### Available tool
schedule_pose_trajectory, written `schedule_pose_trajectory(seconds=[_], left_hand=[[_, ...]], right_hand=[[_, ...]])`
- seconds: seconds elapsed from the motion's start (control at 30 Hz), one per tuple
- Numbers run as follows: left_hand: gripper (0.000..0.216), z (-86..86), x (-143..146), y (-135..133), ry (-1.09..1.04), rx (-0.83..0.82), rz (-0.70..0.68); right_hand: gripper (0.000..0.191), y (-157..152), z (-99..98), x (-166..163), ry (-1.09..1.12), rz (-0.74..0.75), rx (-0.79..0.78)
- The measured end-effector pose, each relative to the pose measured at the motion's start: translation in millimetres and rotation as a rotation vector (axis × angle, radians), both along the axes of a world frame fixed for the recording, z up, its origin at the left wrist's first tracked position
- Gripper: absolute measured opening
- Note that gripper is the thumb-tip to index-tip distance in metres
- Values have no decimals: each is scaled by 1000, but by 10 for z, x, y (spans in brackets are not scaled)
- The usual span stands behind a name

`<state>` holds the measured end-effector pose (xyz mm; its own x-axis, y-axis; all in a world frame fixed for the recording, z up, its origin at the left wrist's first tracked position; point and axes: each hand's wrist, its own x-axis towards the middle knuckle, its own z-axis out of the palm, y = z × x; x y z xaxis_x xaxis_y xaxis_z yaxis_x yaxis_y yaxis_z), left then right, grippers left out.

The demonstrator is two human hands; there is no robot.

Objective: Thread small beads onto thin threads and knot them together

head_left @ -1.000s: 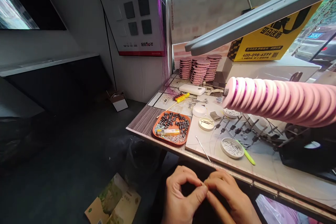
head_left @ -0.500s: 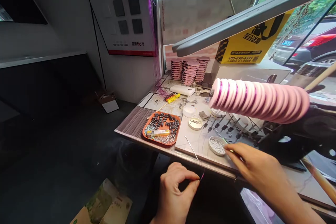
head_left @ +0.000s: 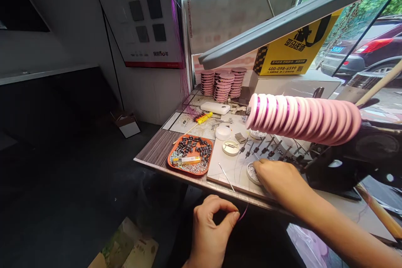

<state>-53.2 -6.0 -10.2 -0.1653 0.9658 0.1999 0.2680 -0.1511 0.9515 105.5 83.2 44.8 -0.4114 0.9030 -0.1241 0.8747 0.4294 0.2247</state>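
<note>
Below the table edge, my left hand [head_left: 216, 226] pinches thumb and forefinger together on a purple thread [head_left: 243, 212], whose loose part curves up to the right of the fingertips. My right hand [head_left: 273, 176] reaches over a small white dish [head_left: 249, 174] of white beads [head_left: 253, 171], covering its right side. Its fingers are bent together and point down; what they hold, if anything, is hidden. The tip of a thin metal rod [head_left: 255, 156] shows just beyond the knuckles. A thin white stick [head_left: 226, 177] lies on the board to the left of the dish.
An orange tray [head_left: 169, 160] holds black pieces, silver bits and a lighter [head_left: 186, 160]. Dark pins [head_left: 257, 149] stand beyond my right hand. Above them extends a pink ribbed roller [head_left: 304, 118], with a lamp [head_left: 282, 25] higher up. Pink spools [head_left: 222, 88] are stacked behind.
My right hand has moved left and in over the bead dish, now hiding part of it. My left hand keeps its pinch on the thread almost in place. The view has shifted slightly.
</note>
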Motion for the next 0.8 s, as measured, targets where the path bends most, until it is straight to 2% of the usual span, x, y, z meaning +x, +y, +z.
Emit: schedule_pose_trajectory(seconds=[0.27, 0.5, 0.8], left_hand=[[7, -49, -25, -17, -11, -44, -22], [8, -76, -32, -12, -17, -82, -17], [8, -108, -22, -17, -53, -105, -16]], right_hand=[[27, -1, 91, -130, 14, -1, -32], [25, 42, 36, -77, 83, 5, -6], [16, 1, 0, 102, 375, -137, 110]])
